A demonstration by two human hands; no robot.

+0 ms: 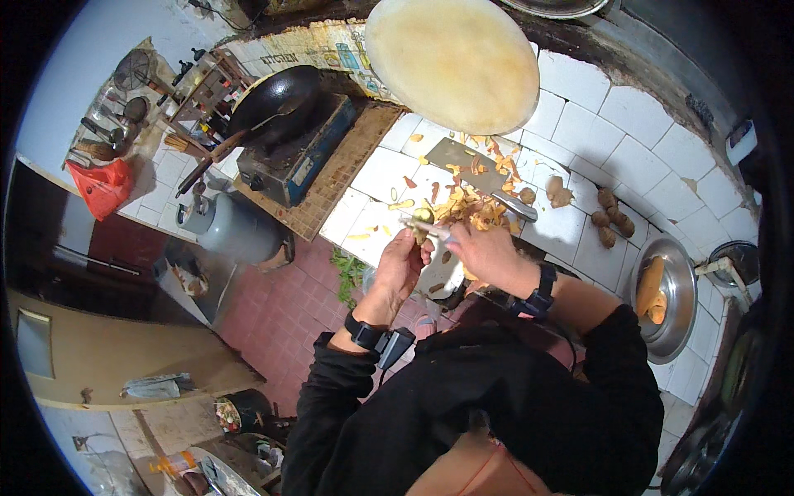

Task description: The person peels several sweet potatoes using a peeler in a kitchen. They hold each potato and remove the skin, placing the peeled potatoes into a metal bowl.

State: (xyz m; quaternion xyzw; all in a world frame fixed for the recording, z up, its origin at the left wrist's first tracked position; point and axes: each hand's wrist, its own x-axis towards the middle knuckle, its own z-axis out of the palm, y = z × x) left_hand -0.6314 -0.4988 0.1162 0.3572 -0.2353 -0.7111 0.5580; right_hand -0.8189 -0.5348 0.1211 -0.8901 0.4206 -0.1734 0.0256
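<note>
My left hand [400, 260] grips a small root vegetable [423, 215], probably a taro, with a pale green face showing at its top. My right hand [487, 251] is closed around the handle of a small peeling tool [434, 229], a knife or a peeler. Its blade end lies against or just in front of the vegetable. Just beyond both hands, orange and brown peelings [462, 208] are heaped on the white tiled counter [378, 173]. A wide-bladed cleaver [462, 162] rests behind the heap, some peelings on its blade and its metal handle pointing toward my right hand.
Several brown taros [611, 217] sit right of the peelings. A metal basin [687, 310] at the right holds peeled orange pieces [651, 285]. A round board [453, 62] leans on the wall. Left stand a gas stove [298, 167], a black wok [282, 93] and a gas cylinder [242, 226].
</note>
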